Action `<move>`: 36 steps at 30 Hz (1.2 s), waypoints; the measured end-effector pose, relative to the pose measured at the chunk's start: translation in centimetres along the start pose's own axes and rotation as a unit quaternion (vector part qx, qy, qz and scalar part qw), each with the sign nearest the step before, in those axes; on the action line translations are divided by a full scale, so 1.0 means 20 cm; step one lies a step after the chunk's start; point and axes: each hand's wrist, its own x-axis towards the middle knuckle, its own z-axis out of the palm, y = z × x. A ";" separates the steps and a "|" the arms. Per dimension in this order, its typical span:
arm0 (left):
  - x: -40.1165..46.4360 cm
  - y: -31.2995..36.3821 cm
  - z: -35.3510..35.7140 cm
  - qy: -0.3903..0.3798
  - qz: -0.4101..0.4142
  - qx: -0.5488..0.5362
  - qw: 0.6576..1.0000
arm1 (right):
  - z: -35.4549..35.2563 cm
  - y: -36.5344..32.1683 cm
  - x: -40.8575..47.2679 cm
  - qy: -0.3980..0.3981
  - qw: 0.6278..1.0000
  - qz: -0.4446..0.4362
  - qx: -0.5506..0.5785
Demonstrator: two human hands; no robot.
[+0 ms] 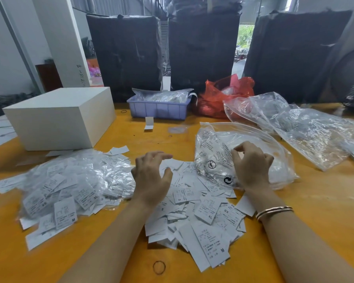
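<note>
On my screen the left hand [151,176] hangs just above the heap of loose paper labels [194,213] in the middle of the orange table [319,225]. Its fingers are bent softly and spread, and it holds nothing. The right hand [251,166] lies on the clear printed bag [217,139], which rests at the right edge of this heap. Its fingers are curled down onto the plastic, thumb and first finger close together, but I cannot tell whether they really pinch the film. Two bracelets [274,211] sit on the right wrist. To the left lies a second heap of labels packed in small plastic bags [70,184], touching the loose ones. Behind it stands a white box [59,117], and further back a blue tray [157,110].
</note>
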 end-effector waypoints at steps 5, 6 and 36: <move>0.01 0.03 -0.05 -0.004 -0.004 -0.145 0.989 | -0.05 -0.14 -0.05 -0.033 0.969 -0.133 0.205; 0.01 0.04 -0.06 -0.028 -0.009 -0.183 0.983 | -0.06 -0.18 -0.08 -0.080 0.951 -0.140 0.262; 0.04 0.02 -0.07 -0.072 -0.202 -0.515 0.830 | -0.01 -0.28 -0.16 -0.435 0.833 -0.055 0.338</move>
